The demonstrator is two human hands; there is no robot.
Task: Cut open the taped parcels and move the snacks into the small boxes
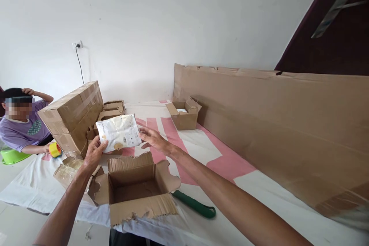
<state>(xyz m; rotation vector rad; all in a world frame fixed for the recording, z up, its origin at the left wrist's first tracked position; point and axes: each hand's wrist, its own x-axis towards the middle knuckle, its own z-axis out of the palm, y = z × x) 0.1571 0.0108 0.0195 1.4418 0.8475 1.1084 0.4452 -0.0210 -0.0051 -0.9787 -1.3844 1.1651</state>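
Note:
My left hand (93,153) grips the lower left corner of a white and silver pouch (118,132), held flat above the table. The fingers of my right hand (152,138) rest against the pouch's right edge. Just below the pouch stands an open, empty cardboard box (135,188) with torn flaps, at the table's near edge.
A stack of taped cartons (72,117) stands at the left with small boxes (113,108) behind it. Another small open box (184,114) sits further back. A large cardboard sheet (273,123) leans along the right. A green handle (196,204) lies by the box. A person (21,123) sits at the left near a tape roll (54,150).

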